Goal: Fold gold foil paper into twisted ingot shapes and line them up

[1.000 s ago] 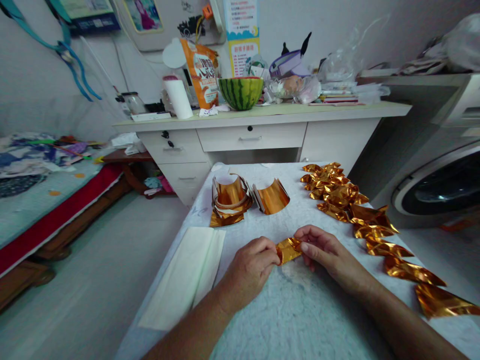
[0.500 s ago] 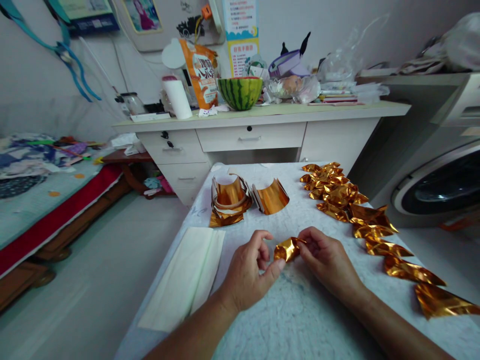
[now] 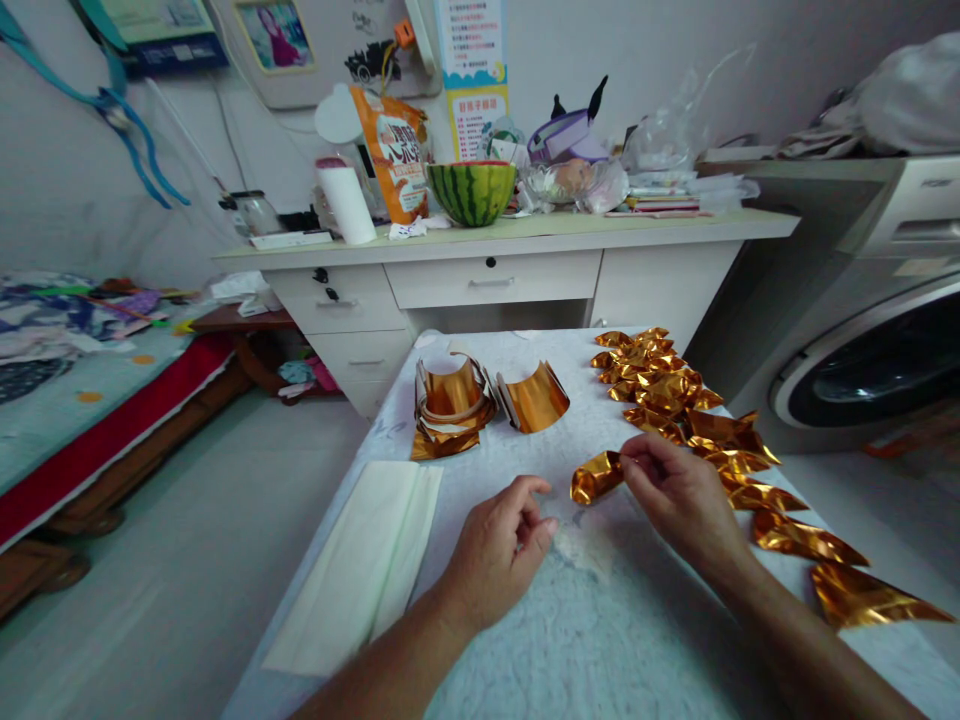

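Between the thumb and fingers of my right hand (image 3: 679,490) is the end of a rolled gold foil paper piece (image 3: 597,478), its open round end facing left. My left hand (image 3: 499,545) hovers over the table with nothing in it, thumb and curled fingers apart. Along the table's right side lies a row of folded gold foil pieces (image 3: 810,538), partly hidden behind my right hand. Beyond my hands stand a curled stack of gold foil sheets (image 3: 454,400) and a smaller curled stack (image 3: 536,400) beside it.
A pale folded cloth or paper stack (image 3: 349,570) lies at the left of the cloth-covered table (image 3: 480,660). Behind it stands a white desk (image 3: 495,275) bearing a cut watermelon (image 3: 472,192). A washing machine (image 3: 862,300) is at the right, a bed (image 3: 120,410) at the left.
My right hand has moved right and slightly away with the foil piece, out of reach of my left hand. My left hand has let go and stays near its place.
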The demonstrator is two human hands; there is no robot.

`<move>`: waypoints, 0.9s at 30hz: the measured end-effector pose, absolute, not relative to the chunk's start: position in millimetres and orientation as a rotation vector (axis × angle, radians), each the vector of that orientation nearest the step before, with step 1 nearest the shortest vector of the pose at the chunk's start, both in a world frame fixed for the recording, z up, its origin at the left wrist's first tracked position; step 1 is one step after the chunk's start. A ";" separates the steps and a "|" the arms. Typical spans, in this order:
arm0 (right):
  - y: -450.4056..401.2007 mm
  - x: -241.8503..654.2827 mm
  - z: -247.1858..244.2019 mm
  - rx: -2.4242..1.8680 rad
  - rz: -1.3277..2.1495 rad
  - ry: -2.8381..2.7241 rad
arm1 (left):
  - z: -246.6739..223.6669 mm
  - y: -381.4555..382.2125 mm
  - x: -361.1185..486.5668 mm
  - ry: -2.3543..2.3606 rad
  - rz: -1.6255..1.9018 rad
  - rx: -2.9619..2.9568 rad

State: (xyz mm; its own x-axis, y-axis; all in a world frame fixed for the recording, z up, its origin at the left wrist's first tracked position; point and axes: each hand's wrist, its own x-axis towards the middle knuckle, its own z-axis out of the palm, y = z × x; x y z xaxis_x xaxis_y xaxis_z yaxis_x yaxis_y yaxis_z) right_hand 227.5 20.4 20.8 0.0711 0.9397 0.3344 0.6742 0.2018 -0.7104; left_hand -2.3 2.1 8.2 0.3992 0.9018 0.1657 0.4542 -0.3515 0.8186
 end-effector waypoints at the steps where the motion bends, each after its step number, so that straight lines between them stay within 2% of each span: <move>1: 23.4 234.3 23.4 -1.551 0.395 -1.611 | 7.4 2.1 -2.1 1.153 0.810 1.974; 6: 31.2 266.3 43.4 -1.663 0.259 -1.287 | 6.6 2.8 -1.2 1.151 0.775 2.023; 10: 32.3 290.7 52.2 -1.838 -0.049 -1.093 | 7.5 2.9 -0.9 1.161 0.740 2.057; 13: 34.7 307.3 51.0 -1.893 -0.158 -1.002 | 6.5 2.7 -0.7 1.160 0.723 2.078; 27: 41.7 313.1 44.6 -2.175 -0.326 -1.206 | 6.0 3.6 -1.4 1.150 0.708 2.105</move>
